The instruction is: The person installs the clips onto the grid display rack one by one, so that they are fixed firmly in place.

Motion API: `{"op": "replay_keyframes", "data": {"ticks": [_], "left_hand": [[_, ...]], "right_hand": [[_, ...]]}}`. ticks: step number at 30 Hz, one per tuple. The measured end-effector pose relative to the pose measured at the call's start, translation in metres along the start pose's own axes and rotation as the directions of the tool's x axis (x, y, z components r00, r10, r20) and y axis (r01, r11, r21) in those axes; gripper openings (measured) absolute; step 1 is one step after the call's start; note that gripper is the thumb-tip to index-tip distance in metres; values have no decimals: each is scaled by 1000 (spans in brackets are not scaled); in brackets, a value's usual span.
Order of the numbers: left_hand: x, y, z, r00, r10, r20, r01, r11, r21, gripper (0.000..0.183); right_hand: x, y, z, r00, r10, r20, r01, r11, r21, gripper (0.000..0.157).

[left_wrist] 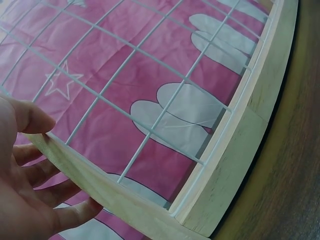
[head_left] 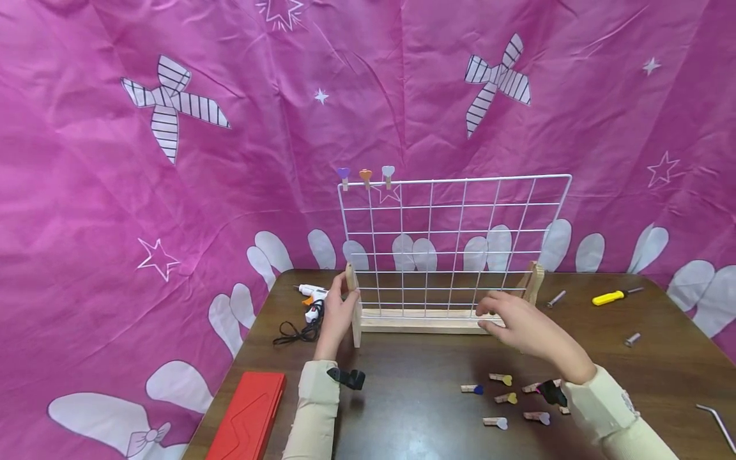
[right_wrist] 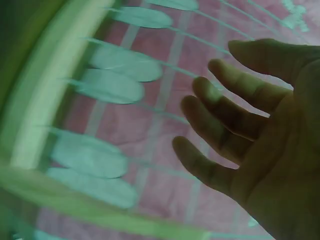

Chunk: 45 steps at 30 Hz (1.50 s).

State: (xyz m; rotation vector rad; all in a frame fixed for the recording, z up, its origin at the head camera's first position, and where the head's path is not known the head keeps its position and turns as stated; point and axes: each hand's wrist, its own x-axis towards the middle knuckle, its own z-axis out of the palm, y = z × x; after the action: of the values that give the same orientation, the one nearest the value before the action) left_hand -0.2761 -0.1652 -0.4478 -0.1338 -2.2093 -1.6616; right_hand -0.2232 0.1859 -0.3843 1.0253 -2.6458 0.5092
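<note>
A white wire grid [head_left: 448, 181] stands upright in a wooden stand [head_left: 425, 327] on the table. My left hand [head_left: 339, 313] grips the stand's left wooden upright [head_left: 355, 326]; the left wrist view shows the thumb on one side and fingers on the other. Near the grid's lower right, my right hand [head_left: 526, 324] hovers with loosely bent fingers and holds nothing. Heart-topped clothespins in purple [head_left: 343, 173], orange [head_left: 365, 175] and white [head_left: 388, 172] sit on the grid's top wire at the left. Several more, including a blue-heart clothespin [head_left: 474, 389], lie below my right hand, some partly hidden by the wrist.
A red case [head_left: 247, 415] lies at front left. Behind it are a white glue gun [head_left: 313, 291] and black cord [head_left: 296, 335]. To the right lie a yellow screwdriver [head_left: 608, 298], bolts [head_left: 632, 340] and a hex key [head_left: 719, 423]. A pink curtain [head_left: 368, 76] hangs behind.
</note>
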Motion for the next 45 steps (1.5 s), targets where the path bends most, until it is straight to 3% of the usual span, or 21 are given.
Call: {"op": "replay_keyframes", "data": {"ticks": [4, 9, 12, 18, 30, 34, 38, 45], "left_hand": [[0, 1, -2, 1000, -9, 6, 9, 1000, -3, 43], [1, 2, -5, 1000, -21, -6, 21, 1000, 9, 43], [1, 2, -5, 1000, -22, 1, 22, 1000, 4, 43], [2, 1, -6, 1000, -18, 15, 18, 1000, -25, 43], [-4, -3, -3, 999, -32, 5, 32, 999, -12, 42], [-6, -2, -2, 1000, -30, 0, 30, 999, -17, 42], [-5, 0, 0, 1000, -28, 2, 28, 999, -19, 42], [-5, 9, -1, 1000, -21, 4, 21, 1000, -21, 41]], "right_hand": [[-20, 10, 20, 991, 50, 128, -50, 999, -2, 12], [-38, 17, 40, 946, 136, 295, -147, 989, 13, 15], [-45, 18, 49, 924, 175, 340, -184, 983, -6, 16], [-54, 18, 59, 921, 224, 319, -213, 975, -68, 28], [-60, 22, 67, 935, 172, 310, -155, 985, -79, 27], [-57, 24, 64, 936, 139, 323, -142, 990, -14, 26], [-52, 26, 60, 951, 85, 297, -125, 985, 118, 22], [-38, 18, 57, 997, -45, 58, 25, 952, 307, 19]]}}
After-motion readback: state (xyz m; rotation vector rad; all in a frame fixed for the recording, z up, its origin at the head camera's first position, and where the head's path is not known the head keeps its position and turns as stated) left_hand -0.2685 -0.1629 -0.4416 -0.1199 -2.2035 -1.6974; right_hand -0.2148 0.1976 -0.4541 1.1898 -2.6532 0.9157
